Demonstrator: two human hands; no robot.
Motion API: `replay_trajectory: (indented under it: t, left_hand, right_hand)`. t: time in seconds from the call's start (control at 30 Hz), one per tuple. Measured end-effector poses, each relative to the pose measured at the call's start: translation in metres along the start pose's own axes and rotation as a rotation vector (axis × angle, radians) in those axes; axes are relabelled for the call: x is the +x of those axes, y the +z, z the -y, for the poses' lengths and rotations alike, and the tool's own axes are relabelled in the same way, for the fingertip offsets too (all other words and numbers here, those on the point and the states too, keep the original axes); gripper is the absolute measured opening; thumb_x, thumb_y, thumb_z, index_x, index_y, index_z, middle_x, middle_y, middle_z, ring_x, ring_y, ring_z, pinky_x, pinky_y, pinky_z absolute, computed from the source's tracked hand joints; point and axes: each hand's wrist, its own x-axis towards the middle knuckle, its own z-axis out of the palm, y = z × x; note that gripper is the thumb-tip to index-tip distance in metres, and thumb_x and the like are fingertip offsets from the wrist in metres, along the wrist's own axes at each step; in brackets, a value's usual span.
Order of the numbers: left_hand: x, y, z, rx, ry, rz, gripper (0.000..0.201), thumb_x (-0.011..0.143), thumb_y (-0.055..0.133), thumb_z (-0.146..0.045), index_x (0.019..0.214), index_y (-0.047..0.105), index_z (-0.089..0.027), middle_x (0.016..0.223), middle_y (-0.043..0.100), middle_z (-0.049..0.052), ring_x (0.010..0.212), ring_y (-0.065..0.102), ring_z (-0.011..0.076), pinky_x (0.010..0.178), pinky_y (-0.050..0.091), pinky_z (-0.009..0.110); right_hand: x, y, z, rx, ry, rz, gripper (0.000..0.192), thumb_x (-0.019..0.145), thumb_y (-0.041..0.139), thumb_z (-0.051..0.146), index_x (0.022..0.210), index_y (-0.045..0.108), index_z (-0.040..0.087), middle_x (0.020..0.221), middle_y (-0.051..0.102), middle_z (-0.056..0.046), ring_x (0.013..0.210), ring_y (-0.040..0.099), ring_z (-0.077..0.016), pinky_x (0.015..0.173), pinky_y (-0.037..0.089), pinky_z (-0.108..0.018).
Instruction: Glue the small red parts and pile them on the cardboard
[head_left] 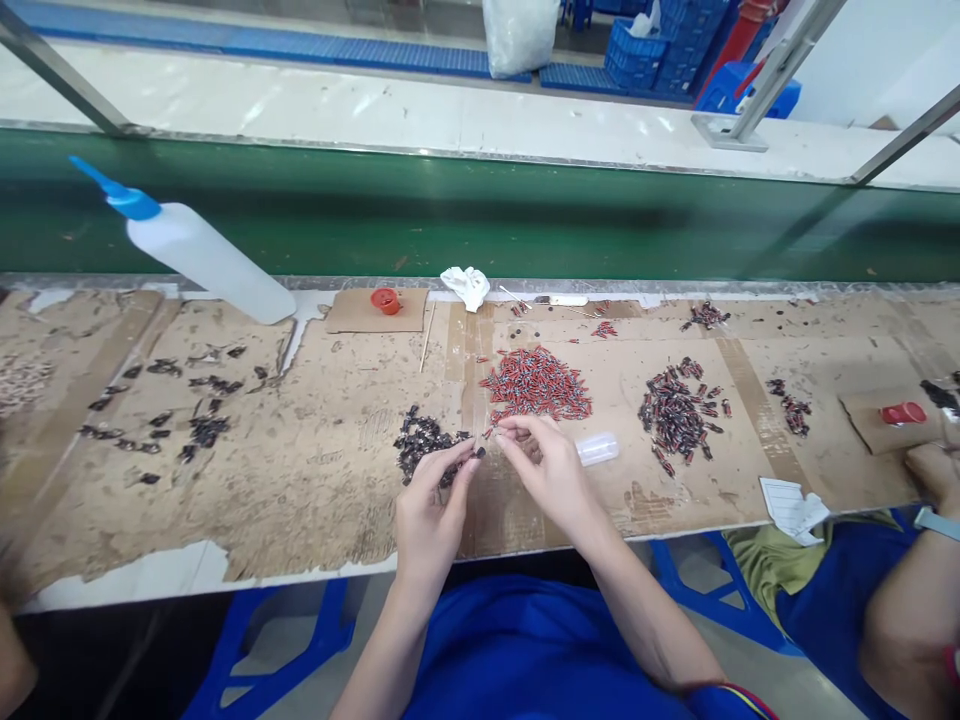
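Observation:
My left hand (pixel 433 500) pinches a small black part between thumb and forefinger, just in front of a pile of small black parts (pixel 424 441). My right hand (pixel 546 462) pinches a small red part a finger's width to the right of it, fingertips nearly meeting those of the left. Just behind my right hand lies a pile of small red parts (pixel 537 385). A heap of joined red-and-black pieces (pixel 677 414) sits further right. A small clear plastic tube (pixel 598 449) lies on the bench beside my right wrist.
A white squeeze bottle with a blue nozzle (pixel 201 258) leans at the back left. A red cap (pixel 385 300) sits on cardboard, a crumpled white cloth (pixel 466 285) nearby. Scattered black parts (pixel 196 425) lie left. A green conveyor belt (pixel 480 215) runs behind. Another person's arm (pixel 911 610) is at right.

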Motion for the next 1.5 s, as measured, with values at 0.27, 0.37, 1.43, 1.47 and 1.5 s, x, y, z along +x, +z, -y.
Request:
replay_trajectory:
  t: [0.27, 0.37, 1.43, 1.47, 1.5]
  left_hand:
    - [0.005, 0.005, -0.017, -0.001, 0.081, 0.002, 0.013, 0.087, 0.063, -0.027, 0.095, 0.073, -0.023, 0.091, 0.075, 0.004, 0.088, 0.068, 0.0169, 0.081, 0.056, 0.032]
    - [0.004, 0.004, -0.018, 0.023, 0.112, -0.002, 0.012, 0.087, 0.064, -0.026, 0.095, 0.073, -0.023, 0.09, 0.075, 0.004, 0.088, 0.067, 0.0169, 0.081, 0.056, 0.032]
    - [0.009, 0.086, -0.067, -0.182, 0.246, 0.485, 0.041, 0.088, 0.062, -0.035, 0.127, 0.058, -0.023, 0.115, 0.068, 0.011, 0.115, 0.061, 0.025, 0.095, 0.051, 0.042]
    - [0.011, 0.085, -0.066, -0.131, 0.271, 0.51, 0.052, 0.088, 0.063, -0.037, 0.136, 0.05, -0.025, 0.121, 0.066, 0.012, 0.122, 0.056, 0.0268, 0.099, 0.049, 0.045]
    - [0.013, 0.08, -0.063, -0.068, 0.289, 0.504, 0.058, 0.088, 0.063, -0.038, 0.141, 0.044, -0.026, 0.124, 0.064, 0.012, 0.126, 0.053, 0.028, 0.102, 0.046, 0.047]
  right_hand:
    - [-0.015, 0.011, 0.009, 0.386, 0.213, -0.207, 0.013, 0.086, 0.063, 0.027, 0.089, 0.075, 0.022, 0.09, 0.075, -0.006, 0.086, 0.069, -0.0197, 0.075, 0.055, -0.032]
    - [-0.018, 0.011, 0.009, 0.336, 0.186, -0.167, 0.012, 0.086, 0.064, 0.027, 0.087, 0.075, 0.022, 0.092, 0.076, -0.006, 0.092, 0.068, -0.0208, 0.08, 0.055, -0.033]
    - [-0.06, -0.066, -0.039, -0.05, 0.171, -0.66, 0.018, 0.091, 0.058, 0.03, 0.097, 0.07, 0.018, 0.095, 0.072, -0.01, 0.088, 0.069, -0.0221, 0.081, 0.057, -0.039]
    - [-0.061, -0.075, -0.044, -0.122, 0.187, -0.712, 0.02, 0.091, 0.057, 0.031, 0.098, 0.07, 0.018, 0.095, 0.072, -0.011, 0.088, 0.068, -0.0229, 0.08, 0.057, -0.04]
    - [-0.06, -0.084, -0.049, -0.216, 0.194, -0.744, 0.022, 0.092, 0.057, 0.032, 0.1, 0.071, 0.018, 0.098, 0.072, -0.012, 0.089, 0.068, -0.024, 0.081, 0.057, -0.043]
